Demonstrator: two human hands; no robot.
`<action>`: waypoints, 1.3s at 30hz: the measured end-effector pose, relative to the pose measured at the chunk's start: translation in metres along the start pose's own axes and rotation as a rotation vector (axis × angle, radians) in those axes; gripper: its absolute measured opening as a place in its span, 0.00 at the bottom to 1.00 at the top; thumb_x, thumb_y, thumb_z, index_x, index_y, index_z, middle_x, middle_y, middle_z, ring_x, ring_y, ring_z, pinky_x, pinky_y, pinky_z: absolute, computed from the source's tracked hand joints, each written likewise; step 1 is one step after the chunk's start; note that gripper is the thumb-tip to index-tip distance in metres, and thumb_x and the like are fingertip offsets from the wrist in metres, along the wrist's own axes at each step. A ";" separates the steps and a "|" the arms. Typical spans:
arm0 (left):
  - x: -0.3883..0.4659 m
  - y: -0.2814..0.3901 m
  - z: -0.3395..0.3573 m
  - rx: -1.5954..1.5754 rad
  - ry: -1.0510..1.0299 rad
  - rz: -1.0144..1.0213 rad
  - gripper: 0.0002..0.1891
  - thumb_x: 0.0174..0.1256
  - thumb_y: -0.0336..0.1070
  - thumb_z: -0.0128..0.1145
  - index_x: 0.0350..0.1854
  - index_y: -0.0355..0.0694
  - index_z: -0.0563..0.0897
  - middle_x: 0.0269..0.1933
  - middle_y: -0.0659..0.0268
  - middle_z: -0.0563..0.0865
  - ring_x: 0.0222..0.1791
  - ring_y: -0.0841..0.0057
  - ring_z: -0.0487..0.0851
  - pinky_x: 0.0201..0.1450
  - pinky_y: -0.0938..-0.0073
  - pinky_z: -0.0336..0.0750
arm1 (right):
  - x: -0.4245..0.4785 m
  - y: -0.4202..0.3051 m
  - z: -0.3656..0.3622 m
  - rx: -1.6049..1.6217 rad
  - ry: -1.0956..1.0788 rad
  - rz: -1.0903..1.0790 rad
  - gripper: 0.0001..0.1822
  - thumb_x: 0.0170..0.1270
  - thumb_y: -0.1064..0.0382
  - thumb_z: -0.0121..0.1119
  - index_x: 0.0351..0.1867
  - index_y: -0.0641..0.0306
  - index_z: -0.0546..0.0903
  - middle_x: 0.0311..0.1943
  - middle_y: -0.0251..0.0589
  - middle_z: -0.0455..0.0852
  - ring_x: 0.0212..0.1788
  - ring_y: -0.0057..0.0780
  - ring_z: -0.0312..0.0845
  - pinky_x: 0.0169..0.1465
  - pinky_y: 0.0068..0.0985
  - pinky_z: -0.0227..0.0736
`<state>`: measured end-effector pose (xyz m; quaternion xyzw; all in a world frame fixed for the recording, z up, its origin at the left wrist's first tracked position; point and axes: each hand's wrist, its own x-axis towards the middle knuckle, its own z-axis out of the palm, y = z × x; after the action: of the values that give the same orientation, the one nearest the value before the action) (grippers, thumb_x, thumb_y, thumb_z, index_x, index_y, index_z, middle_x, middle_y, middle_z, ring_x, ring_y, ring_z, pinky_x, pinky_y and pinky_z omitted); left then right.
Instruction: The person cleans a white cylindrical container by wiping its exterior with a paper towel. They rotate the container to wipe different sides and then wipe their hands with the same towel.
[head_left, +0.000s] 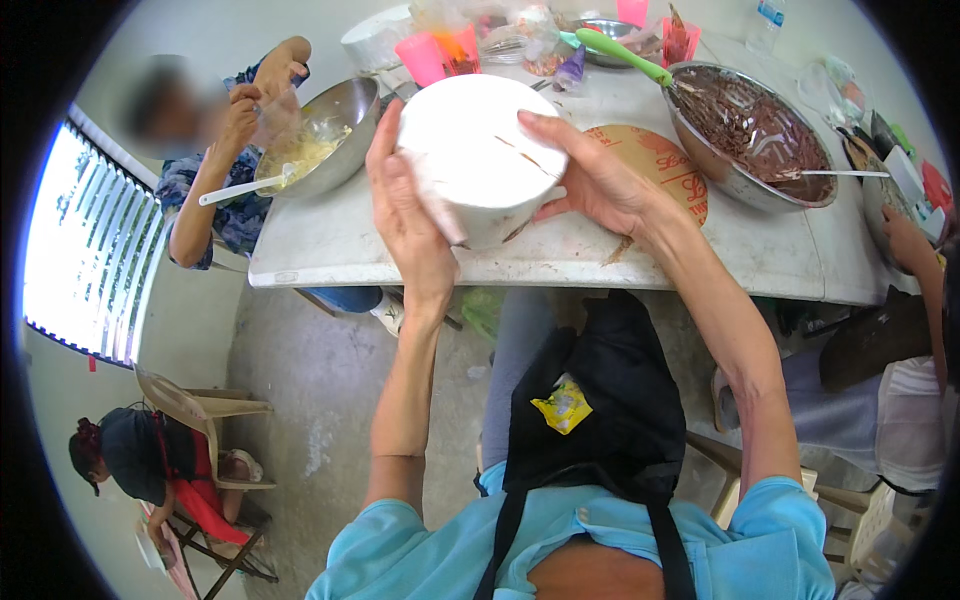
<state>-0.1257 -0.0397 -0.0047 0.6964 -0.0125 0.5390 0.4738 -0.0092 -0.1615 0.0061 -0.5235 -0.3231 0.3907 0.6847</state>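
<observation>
A round white drum-shaped object (480, 142), smeared with brown in places, is held up over the white table (360, 259) near its front edge. My left hand (411, 210) presses against its left side, fingers upward. On its right side is my right hand (600, 176), with the thumb on the upper rim and fingers around the side. Behind my right wrist lies a round tan cardboard disc (652, 161) with red print. To the right stands a steel bowl (750, 135) with chocolate-brown mixture, a green-handled whisk (622, 54) and a white-handled utensil (844, 173).
A co-worker at left (217, 165) handles clear plastic over a steel bowl (352, 142) with pale yellow mixture. Pink cups (421, 58), a purple piping bag (570, 71) and bags line the back. Another person's hand (904, 232) is at right; someone sits lower left (142, 457).
</observation>
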 end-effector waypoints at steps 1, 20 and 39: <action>0.004 0.000 0.000 0.159 -0.035 0.093 0.28 0.74 0.51 0.30 0.66 0.34 0.63 0.65 0.55 0.68 0.67 0.66 0.63 0.69 0.66 0.55 | -0.003 0.002 0.002 0.060 -0.037 0.001 0.43 0.55 0.31 0.51 0.63 0.62 0.63 0.54 0.47 0.71 0.56 0.42 0.67 0.55 0.49 0.66; 0.008 -0.026 0.015 -0.454 0.203 -0.365 0.21 0.75 0.41 0.36 0.62 0.31 0.63 0.57 0.52 0.76 0.55 0.70 0.76 0.57 0.74 0.70 | -0.041 0.035 0.001 1.201 -0.219 -0.176 0.43 0.54 0.32 0.49 0.68 0.53 0.59 0.66 0.49 0.59 0.65 0.52 0.57 0.61 0.57 0.56; 0.024 0.066 0.040 -0.312 -0.446 -0.177 0.09 0.62 0.30 0.58 0.42 0.34 0.83 0.46 0.60 0.85 0.50 0.76 0.79 0.55 0.77 0.71 | -0.070 0.048 0.016 1.199 -0.235 -0.266 0.41 0.60 0.31 0.40 0.70 0.49 0.55 0.69 0.42 0.57 0.69 0.45 0.55 0.67 0.50 0.54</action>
<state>-0.1212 -0.0908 0.0577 0.7148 -0.1384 0.3204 0.6060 -0.0656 -0.2080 -0.0386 0.0431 -0.1832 0.4703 0.8622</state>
